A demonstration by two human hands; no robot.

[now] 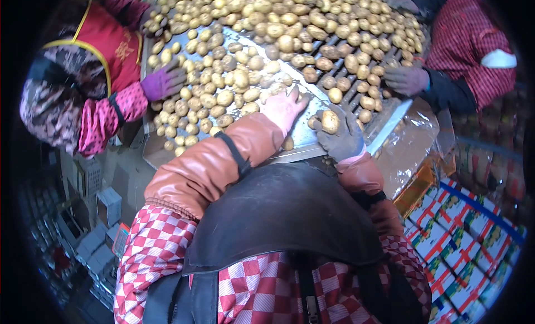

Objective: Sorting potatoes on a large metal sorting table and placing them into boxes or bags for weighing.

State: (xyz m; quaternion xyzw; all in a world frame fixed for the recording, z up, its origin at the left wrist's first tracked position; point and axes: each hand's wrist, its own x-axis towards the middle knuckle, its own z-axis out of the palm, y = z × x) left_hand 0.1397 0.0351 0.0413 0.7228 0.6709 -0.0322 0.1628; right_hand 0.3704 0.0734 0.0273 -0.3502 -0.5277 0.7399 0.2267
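My left hand, in a pink glove with dirty fingertips, reaches over the pale metal sorting surface. Its fingers are spread beside loose potatoes, and some potatoes at its fingertips are blurred. In a grey dirt-stained glove, my right hand holds a yellow potato between thumb and fingers near the front edge. A second potato shows just left of that thumb. Close to my left wrist a small potato lies on the metal.
Dark roller bars carry potatoes beyond my right hand. Co-workers' gloved hands are at the left and right. A metal rim runs along the right, beside plastic-covered cardboard. Printed cartons are stacked lower right.
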